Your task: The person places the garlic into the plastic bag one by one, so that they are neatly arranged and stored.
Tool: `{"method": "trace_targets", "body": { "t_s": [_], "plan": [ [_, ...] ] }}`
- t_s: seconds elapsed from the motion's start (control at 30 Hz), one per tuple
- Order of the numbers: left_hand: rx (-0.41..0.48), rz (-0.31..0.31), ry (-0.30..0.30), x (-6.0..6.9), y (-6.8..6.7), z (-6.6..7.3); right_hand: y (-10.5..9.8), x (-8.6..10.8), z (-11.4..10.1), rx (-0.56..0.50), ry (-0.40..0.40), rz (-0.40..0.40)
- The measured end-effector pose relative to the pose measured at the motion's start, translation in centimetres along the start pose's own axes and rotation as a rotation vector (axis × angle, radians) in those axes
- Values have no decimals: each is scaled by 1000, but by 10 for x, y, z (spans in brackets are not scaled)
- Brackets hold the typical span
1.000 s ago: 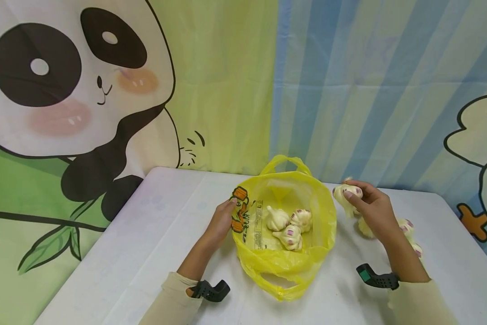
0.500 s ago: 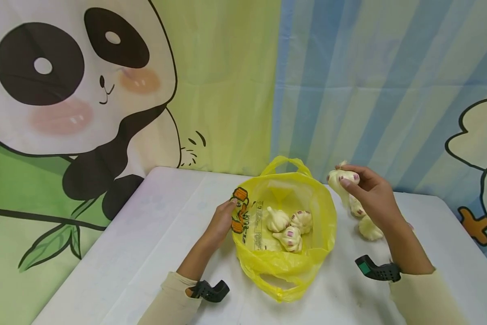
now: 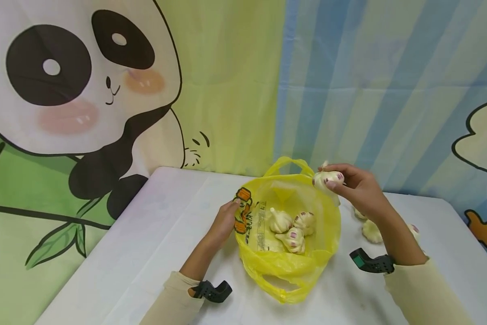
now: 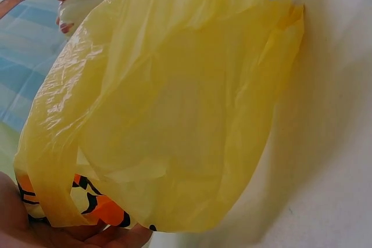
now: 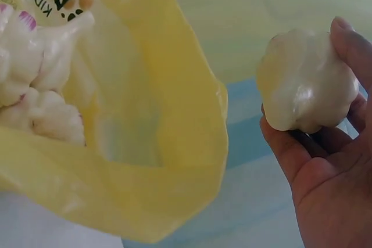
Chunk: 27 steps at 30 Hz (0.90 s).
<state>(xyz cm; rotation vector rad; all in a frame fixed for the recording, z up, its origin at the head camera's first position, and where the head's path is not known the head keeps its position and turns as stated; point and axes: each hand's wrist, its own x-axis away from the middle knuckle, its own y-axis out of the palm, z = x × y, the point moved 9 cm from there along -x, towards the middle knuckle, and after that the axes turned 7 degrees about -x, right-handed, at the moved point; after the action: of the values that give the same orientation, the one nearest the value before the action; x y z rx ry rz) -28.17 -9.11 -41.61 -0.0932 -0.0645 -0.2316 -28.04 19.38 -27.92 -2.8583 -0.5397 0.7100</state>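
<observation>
A yellow plastic bag stands with its mouth wide, and three garlic bulbs lie inside it. My left hand pinches the bag's left rim beside the orange printed figure; the left wrist view shows its fingers under the plastic. Another garlic bulb is held between the thumb and fingers of my right hand, above the bag's right rim. Seen from the right wrist, that bulb is apart from the bag's edge.
On the white table, several more garlic bulbs lie right of the bag, partly hidden by my right forearm. A cloth backdrop with a panda and stripes hangs behind the table.
My right hand has moved left with its garlic bulb, from over the loose bulbs to the bag's right rim. My left hand keeps its hold on the bag.
</observation>
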Motion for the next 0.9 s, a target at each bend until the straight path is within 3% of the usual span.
{"method": "trace_targets", "body": {
  "t_s": [0.4, 0.7, 0.9],
  "plan": [
    [-60, 25, 61, -2, 0, -4, 45, -13, 28, 40, 123, -137],
    [-31, 32, 26, -2, -2, -6, 63, -30, 45, 155, 196, -238],
    [-39, 31, 25, -3, -2, -7, 71, -36, 50, 125, 211, -273]
  ]
}}
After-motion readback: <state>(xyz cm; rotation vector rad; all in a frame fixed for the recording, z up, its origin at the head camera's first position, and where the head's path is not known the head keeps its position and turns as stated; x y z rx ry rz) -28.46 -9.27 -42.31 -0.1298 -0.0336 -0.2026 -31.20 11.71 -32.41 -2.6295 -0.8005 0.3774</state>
